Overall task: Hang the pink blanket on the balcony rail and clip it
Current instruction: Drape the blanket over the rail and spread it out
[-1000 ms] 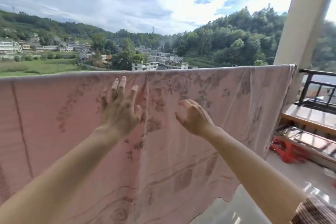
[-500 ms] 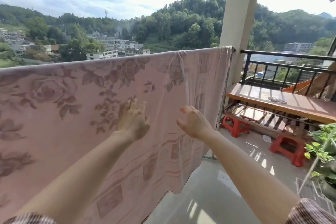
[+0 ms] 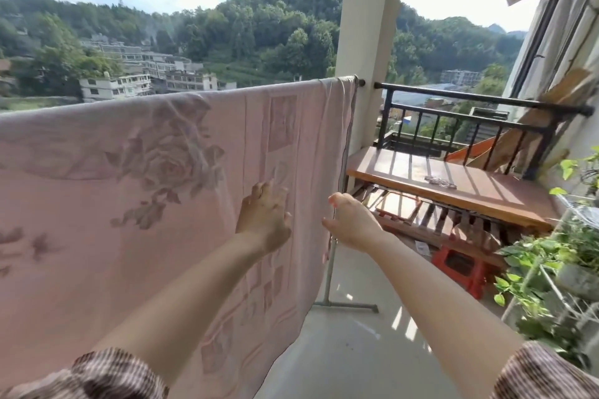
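Note:
The pink blanket (image 3: 136, 191), printed with faded roses, hangs spread over a horizontal bar whose right end (image 3: 359, 82) pokes out by the pillar. My left hand (image 3: 264, 215) lies flat against the cloth near its right side, fingers apart. Just past the blanket's right hem, my right hand (image 3: 348, 225) hovers with fingers loosely curled, holding nothing I can make out. No clips are visible on the blanket.
A cream pillar (image 3: 369, 42) stands behind the bar's end. To the right are a black balcony railing (image 3: 479, 113), a wooden bench (image 3: 447, 188), a red stool (image 3: 460, 266) and potted plants (image 3: 557, 269). The rack's metal foot (image 3: 346, 304) rests on the tiled floor.
My view has swung right along the blanket to its right end. Both hands slid rightward and lower on the cloth; the right hand has come off the fabric past the hem.

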Demonstrator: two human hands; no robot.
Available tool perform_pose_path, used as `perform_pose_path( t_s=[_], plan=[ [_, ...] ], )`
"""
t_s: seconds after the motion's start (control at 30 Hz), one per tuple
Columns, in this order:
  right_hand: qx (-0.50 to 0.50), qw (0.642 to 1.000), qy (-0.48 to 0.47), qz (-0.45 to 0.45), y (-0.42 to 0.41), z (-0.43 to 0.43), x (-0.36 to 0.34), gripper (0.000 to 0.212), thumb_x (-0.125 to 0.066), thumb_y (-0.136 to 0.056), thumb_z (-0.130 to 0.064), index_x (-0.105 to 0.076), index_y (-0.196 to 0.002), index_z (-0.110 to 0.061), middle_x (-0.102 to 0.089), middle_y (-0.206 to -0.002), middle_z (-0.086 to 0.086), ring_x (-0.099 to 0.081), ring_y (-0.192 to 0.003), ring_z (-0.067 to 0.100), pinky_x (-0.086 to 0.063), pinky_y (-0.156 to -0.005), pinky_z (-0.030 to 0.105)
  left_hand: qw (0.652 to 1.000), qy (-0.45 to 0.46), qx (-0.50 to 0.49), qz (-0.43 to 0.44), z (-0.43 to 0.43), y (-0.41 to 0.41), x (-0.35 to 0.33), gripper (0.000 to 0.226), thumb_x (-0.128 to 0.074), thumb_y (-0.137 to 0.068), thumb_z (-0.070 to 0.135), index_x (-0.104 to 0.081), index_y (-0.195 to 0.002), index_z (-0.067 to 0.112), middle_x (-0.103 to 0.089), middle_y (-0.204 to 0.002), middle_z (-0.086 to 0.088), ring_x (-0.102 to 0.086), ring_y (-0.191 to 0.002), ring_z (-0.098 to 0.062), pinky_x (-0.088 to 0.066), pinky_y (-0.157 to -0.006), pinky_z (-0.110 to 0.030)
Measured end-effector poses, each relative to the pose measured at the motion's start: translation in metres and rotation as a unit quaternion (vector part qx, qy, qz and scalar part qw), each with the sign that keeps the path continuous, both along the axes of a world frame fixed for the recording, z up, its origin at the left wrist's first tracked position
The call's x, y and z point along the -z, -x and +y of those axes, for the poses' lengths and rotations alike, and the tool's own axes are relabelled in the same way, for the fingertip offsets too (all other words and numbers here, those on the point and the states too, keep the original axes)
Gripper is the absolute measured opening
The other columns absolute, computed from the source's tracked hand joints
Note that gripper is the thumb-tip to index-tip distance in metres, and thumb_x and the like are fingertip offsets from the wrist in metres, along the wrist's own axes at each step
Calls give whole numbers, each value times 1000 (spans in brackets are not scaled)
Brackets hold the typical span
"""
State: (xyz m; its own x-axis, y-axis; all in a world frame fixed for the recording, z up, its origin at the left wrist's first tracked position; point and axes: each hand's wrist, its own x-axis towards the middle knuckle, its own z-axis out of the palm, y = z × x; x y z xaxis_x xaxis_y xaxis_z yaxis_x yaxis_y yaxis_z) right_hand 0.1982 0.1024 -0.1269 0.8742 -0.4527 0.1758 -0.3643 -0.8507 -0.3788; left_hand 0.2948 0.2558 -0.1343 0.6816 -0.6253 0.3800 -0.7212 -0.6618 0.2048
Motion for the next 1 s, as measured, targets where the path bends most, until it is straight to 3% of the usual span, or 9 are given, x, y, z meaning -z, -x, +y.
perform_pose_path(
  t_s=[0.23,0.33,0.63,0.8,1.0],
  plan=[
    [-16,1000,22,-10,-65,-151,18,44,-50,-86,-28,-48,-127,-9,-54,-120,10,-51,-114,29,-44,-90,38,1000,-8,-14,9,-161,-59,18,48,-44,-88,27,-38,-135,18,-30,-147,-9,-23,-135,-26,-31,-104,-42],
    [-33,999,20,-16,-93,-226,18,38,-49,-88,-26,-51,-121,-8,-54,-115,10,-52,-111,30,-45,-87,38,999,31,-28,18,-232,-83,23,47,-45,-88,27,-39,-133,18,-34,-145,-8,-28,-131,-28,-34,-104,-39],
    [-108,993,5,-48,-191,-410,16,46,-55,-89,-32,-48,-130,-11,-54,-126,7,-51,-116,25,-43,-91,34,983,139,-115,44,-401,-150,32,46,-49,-85,24,-43,-130,20,-38,-140,-5,-35,-124,-25,-40,-98,-35],
    [-150,985,-39,-70,-257,-475,33,48,-57,-89,-31,-48,-131,-12,-55,-130,7,-54,-116,23,-45,-93,34,976,155,-151,-36,-462,-189,32,49,-52,-82,23,-44,-130,18,-35,-143,-11,-29,-130,-26,-31,-107,-38],
    [-198,971,-64,-115,-352,-544,30,39,-54,-91,-23,-51,-128,-12,-58,-125,7,-58,-101,20,-44,-81,28,945,198,-202,-161,-507,-238,37,53,-56,-76,24,-43,-127,22,-32,-140,-9,-33,-127,-27,-32,-101,-45]
  ],
)
